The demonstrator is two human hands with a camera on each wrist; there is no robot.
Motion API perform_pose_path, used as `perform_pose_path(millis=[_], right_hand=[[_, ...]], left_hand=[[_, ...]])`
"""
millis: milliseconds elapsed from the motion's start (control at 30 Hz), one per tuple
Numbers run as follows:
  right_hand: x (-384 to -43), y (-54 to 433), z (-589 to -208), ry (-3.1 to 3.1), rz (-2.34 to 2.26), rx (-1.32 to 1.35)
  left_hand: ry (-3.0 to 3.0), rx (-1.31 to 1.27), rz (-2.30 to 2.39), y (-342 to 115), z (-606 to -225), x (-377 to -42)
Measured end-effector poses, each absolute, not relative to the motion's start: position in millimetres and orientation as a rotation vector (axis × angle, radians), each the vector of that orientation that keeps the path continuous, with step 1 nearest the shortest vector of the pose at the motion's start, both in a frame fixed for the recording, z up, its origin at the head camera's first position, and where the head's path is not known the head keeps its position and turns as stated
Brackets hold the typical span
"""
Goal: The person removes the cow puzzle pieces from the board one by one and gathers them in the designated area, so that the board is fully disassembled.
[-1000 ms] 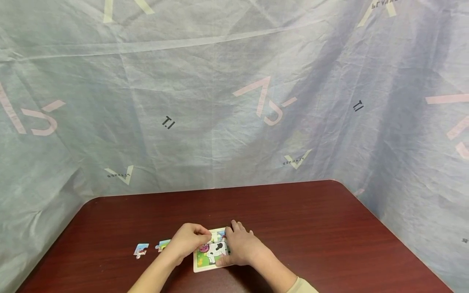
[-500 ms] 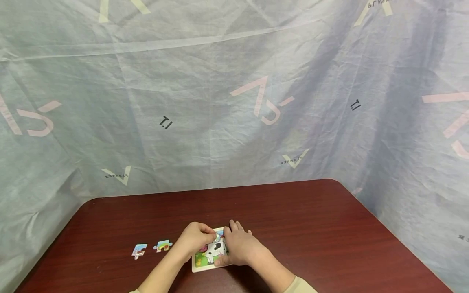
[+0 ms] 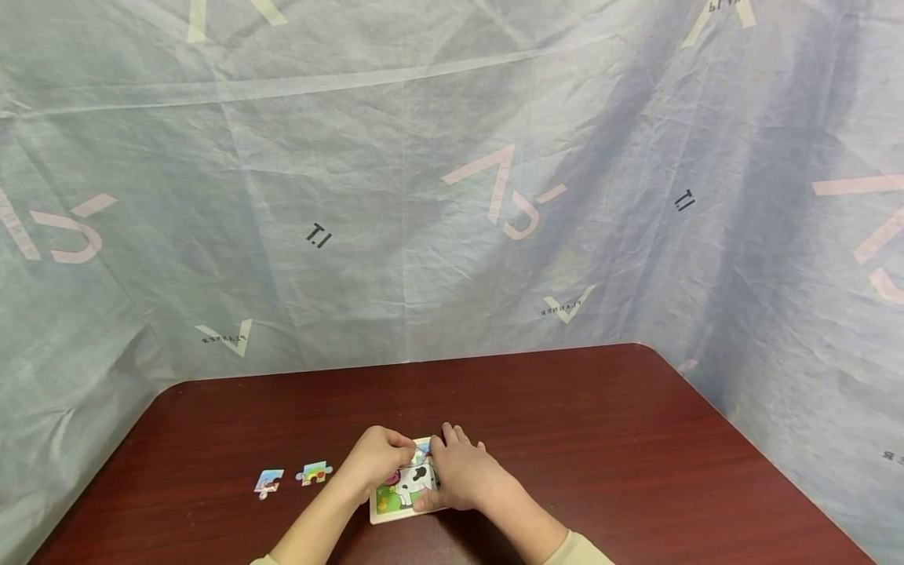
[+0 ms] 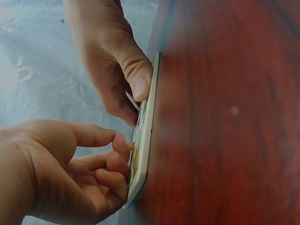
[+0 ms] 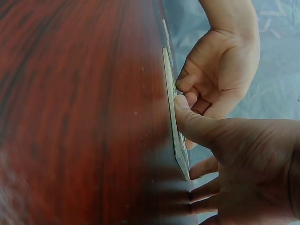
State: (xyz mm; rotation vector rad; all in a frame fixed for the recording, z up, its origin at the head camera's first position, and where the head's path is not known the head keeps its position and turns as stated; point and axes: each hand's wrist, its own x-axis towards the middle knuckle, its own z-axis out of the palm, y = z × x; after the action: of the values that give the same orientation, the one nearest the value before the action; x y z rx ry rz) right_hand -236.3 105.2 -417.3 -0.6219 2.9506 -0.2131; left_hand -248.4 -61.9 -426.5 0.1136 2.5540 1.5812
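A jigsaw puzzle board (image 3: 384,518) with a pale frame and a cow picture lies flat on the table. My left hand (image 3: 374,461) is over its left part, thumb and index fingertips pinched together on a puzzle piece that the fingers mostly hide. In the left wrist view the left hand (image 4: 79,168) has its other fingers curled low at the board's face. My right hand (image 3: 466,475) rests across the board's right side, thumb on the near border. Seen from the right wrist, the right hand's (image 5: 253,159) other fingers stretch out straight past the board's edge.
Two loose puzzle pieces lie left of the board: a blue-and-white piece (image 3: 268,483) and a piece with green, yellow and red (image 3: 314,473). The dark red table (image 3: 565,424) has rounded back corners, and a grey printed cloth (image 3: 395,196) hangs behind it.
My left hand has shifted slightly right over the board, uncovering more of the nearer loose piece. The right hand stays on the board. The last half second shows almost no movement.
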Motion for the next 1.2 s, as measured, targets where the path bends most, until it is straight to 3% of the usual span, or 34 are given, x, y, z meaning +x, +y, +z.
perform_pose_path(millis=[900, 1200], right_hand=[[-235.7, 104.0, -417.2, 2.964, -0.173, -0.644], [-236.2, 106.0, -417.6, 2.955, -0.183, -0.637]], left_hand=[[2.481, 0.052, 1.6, -60.8, -419.8, -243.2], [2.166, 0.005, 1.75, -64.2, -421.1, -245.1]])
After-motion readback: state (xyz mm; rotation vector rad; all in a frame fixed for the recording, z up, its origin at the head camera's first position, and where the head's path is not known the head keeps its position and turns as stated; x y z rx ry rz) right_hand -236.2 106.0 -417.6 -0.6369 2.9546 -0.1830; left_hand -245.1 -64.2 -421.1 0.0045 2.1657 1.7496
